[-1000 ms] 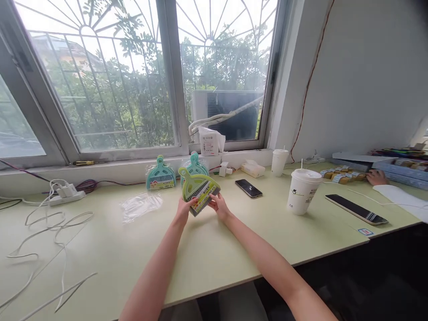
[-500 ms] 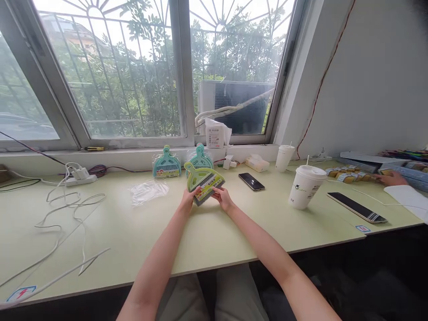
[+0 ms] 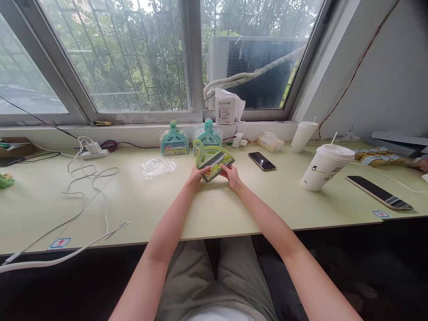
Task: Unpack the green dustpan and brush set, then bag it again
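Note:
Both of my hands hold a small yellow-green dustpan-and-brush set (image 3: 213, 158) just above the pale green desk (image 3: 214, 209). My left hand (image 3: 197, 174) grips its lower left corner. My right hand (image 3: 231, 174) grips its lower right corner, beside the printed label. Two teal dustpan sets in clear wrap stand behind it against the window ledge, one on the left (image 3: 174, 140) and one right behind the held set (image 3: 207, 134). An empty clear plastic bag (image 3: 157, 166) lies on the desk left of my hands.
A black phone (image 3: 261, 160), two white paper cups (image 3: 325, 167) (image 3: 302, 136) and a second phone (image 3: 379, 198) lie to the right. White cables (image 3: 83, 178) and a power strip (image 3: 90, 150) sprawl at left. A tissue pack (image 3: 269, 141) sits by the ledge. Another person's hand (image 3: 423, 164) shows at far right.
The camera has tilted downward, so my lap now shows below the desk edge. My hands keep the same grip on the yellow-green set, which sits a little lower toward the desk.

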A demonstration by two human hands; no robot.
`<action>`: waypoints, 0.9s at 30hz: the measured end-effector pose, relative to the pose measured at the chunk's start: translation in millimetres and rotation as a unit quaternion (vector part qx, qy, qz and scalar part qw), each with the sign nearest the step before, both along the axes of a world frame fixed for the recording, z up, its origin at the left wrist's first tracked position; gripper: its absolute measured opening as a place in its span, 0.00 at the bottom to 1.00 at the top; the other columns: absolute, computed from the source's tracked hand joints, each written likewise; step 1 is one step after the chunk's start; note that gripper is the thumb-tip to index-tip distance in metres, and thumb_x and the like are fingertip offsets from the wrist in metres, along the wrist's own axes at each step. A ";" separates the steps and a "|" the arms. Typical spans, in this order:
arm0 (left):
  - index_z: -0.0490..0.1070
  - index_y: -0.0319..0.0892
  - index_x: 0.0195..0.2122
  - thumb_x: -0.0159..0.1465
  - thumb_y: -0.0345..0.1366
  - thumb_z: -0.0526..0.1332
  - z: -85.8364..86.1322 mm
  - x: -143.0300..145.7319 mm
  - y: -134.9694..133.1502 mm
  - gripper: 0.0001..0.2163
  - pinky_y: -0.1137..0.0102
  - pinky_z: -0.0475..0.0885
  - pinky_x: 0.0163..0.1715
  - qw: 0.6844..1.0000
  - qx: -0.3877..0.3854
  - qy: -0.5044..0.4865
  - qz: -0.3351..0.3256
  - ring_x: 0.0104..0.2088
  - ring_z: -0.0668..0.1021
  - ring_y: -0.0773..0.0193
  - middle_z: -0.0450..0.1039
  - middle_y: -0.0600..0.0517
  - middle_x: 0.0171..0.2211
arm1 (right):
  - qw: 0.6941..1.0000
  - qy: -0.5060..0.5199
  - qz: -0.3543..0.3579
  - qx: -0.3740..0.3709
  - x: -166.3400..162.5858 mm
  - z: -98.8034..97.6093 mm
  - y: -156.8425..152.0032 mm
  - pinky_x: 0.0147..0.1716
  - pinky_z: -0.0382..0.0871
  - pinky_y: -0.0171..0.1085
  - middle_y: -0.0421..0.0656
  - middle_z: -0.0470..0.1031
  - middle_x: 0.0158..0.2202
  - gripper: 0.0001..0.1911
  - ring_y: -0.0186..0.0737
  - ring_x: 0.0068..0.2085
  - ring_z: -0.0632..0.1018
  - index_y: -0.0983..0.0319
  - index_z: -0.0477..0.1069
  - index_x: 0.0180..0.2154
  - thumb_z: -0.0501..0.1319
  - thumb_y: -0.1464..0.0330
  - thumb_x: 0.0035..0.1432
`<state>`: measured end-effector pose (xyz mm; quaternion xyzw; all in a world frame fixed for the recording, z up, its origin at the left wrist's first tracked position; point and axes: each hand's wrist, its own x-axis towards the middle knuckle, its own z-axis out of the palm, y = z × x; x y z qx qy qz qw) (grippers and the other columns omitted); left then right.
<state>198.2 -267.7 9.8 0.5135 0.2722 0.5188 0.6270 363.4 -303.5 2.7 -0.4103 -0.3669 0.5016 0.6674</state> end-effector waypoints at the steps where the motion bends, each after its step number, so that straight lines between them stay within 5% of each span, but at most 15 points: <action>1: 0.72 0.38 0.49 0.44 0.37 0.74 -0.1 0.5 -0.1 0.29 0.52 0.69 0.54 1.000 0.002 0.001 -0.004 0.52 0.75 0.45 0.75 0.41 0.48 | 1.000 0.000 -0.005 -0.002 0.7 -0.4 0.5 0.43 0.78 0.40 0.44 0.80 0.38 0.06 0.37 0.36 0.81 0.65 0.73 0.36 0.65 0.70 0.56; 9: 0.69 0.37 0.53 0.44 0.38 0.74 -1.9 0.3 2.9 0.34 0.55 0.70 0.53 1.000 0.006 -0.009 0.017 0.52 0.75 0.46 0.74 0.41 0.50 | 0.999 -0.002 0.048 -0.014 1.5 -1.2 0.2 0.44 0.78 0.40 0.44 0.80 0.40 0.10 0.38 0.38 0.81 0.64 0.73 0.38 0.68 0.70 0.53; 16: 0.70 0.37 0.51 0.44 0.42 0.75 -5.7 4.0 3.5 0.33 0.54 0.70 0.52 1.000 -0.006 -0.009 0.018 0.51 0.76 0.46 0.75 0.40 0.49 | 0.999 0.004 0.026 -0.044 0.0 -3.4 1.6 0.44 0.79 0.43 0.45 0.80 0.36 0.09 0.40 0.36 0.81 0.66 0.73 0.35 0.69 0.75 0.49; 19: 0.68 0.37 0.53 0.52 0.49 0.69 -0.1 4.6 5.6 0.31 0.54 0.70 0.52 0.999 -0.026 0.011 0.022 0.51 0.75 0.45 0.73 0.38 0.50 | 0.999 0.017 0.025 -0.031 -0.4 -3.5 0.3 0.45 0.79 0.42 0.45 0.80 0.36 0.09 0.40 0.37 0.81 0.66 0.74 0.35 0.69 0.75 0.49; 21: 0.64 0.39 0.57 0.60 0.52 0.61 6.0 -4.5 9.2 0.29 0.55 0.68 0.53 0.995 -0.010 0.054 0.085 0.54 0.74 0.47 0.70 0.38 0.54 | 0.999 0.026 0.018 -0.026 0.6 -3.2 -1.3 0.46 0.78 0.42 0.45 0.80 0.37 0.09 0.41 0.38 0.81 0.66 0.74 0.34 0.69 0.75 0.49; 23: 0.58 0.40 0.62 0.64 0.47 0.57 10.7 -25.2 14.2 0.27 0.56 0.63 0.57 0.961 0.045 0.134 0.240 0.59 0.68 0.49 0.63 0.39 0.60 | 0.999 0.026 0.011 -0.026 2.7 -2.6 -2.7 0.47 0.78 0.42 0.45 0.80 0.37 0.09 0.41 0.39 0.81 0.66 0.74 0.35 0.69 0.75 0.48; 25: 0.55 0.40 0.63 0.64 0.38 0.57 10.9 -55.0 19.8 0.26 0.55 0.54 0.63 0.867 0.090 0.241 0.427 0.65 0.58 0.50 0.55 0.39 0.65 | 0.999 0.023 0.009 -0.028 5.1 -1.8 -3.7 0.47 0.78 0.43 0.45 0.80 0.38 0.09 0.41 0.39 0.81 0.66 0.74 0.35 0.69 0.76 0.48; 27: 0.60 0.40 0.61 0.62 0.31 0.56 6.0 -86.0 25.6 0.24 0.50 0.46 0.64 0.775 0.075 0.342 0.527 0.68 0.49 0.48 0.49 0.38 0.67 | 0.999 0.021 0.010 -0.030 6.4 -0.9 -4.4 0.47 0.78 0.43 0.46 0.80 0.38 0.08 0.41 0.39 0.81 0.67 0.74 0.35 0.68 0.76 0.49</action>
